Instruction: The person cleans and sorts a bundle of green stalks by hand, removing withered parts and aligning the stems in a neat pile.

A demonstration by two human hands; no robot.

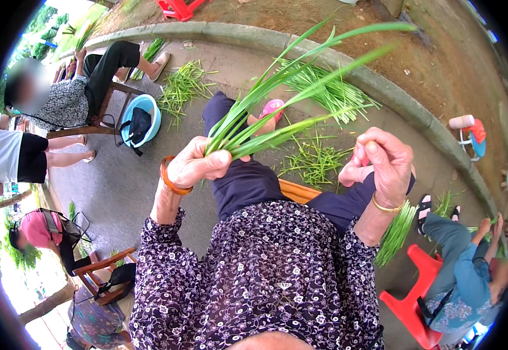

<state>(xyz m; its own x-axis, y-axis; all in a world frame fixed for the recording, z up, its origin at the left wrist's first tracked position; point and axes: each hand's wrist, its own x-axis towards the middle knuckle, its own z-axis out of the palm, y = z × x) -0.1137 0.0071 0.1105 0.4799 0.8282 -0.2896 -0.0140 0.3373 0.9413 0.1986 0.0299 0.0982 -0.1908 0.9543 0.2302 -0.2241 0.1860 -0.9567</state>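
Note:
My left hand point(204, 160), wearing an amber bangle point(168, 175), is closed round the lower ends of some garlic chives point(254, 105). Their long flat green leaves fan out to the upper right. To the right, apart from the leaves, my right hand point(382, 160) is raised with fingers curled and the tips pinched together; whether a small thing is between them I cannot make out. A thin gold bracelet point(387, 207) circles that wrist. Below the hands, loose green scraps point(315, 160) litter the ground, and beyond them lies a neat heap of chives point(333, 93).
Another bundle of chives point(397, 233) lies by my right forearm. A light-blue basin point(156, 119) holding a black bag point(139, 123) stands at the left. People sit on both sides, one on a red plastic chair point(411, 297). A curb point(254, 36) curves along the far side.

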